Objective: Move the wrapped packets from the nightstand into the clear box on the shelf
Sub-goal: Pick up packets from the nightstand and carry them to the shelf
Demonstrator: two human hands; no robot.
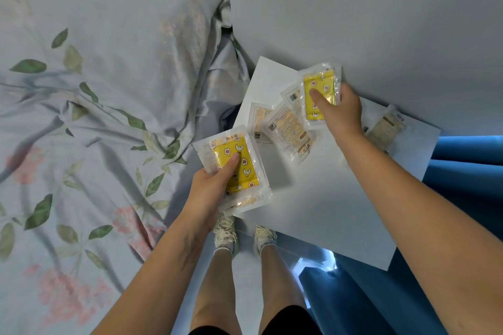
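My left hand (211, 187) grips a stack of clear-wrapped packets, the top yellow packet (241, 162) showing flower prints, held just off the near left corner of the white nightstand (313, 212). Over the nightstand's far side, my right hand (339, 110) pinches another yellow packet (319, 84), thumb on its face. Beneath it lie face-down packets, one pale packet (288, 128) overlapping another packet (258, 119). A further packet (385, 130) lies at the nightstand's right edge. The clear box and shelf are out of view.
A bed with floral sheets (95, 117) fills the left. A grey wall (381, 22) rises behind the nightstand. A blue curtain (462, 166) hangs at the right. My feet in pale shoes (226, 231) stand between bed and nightstand.
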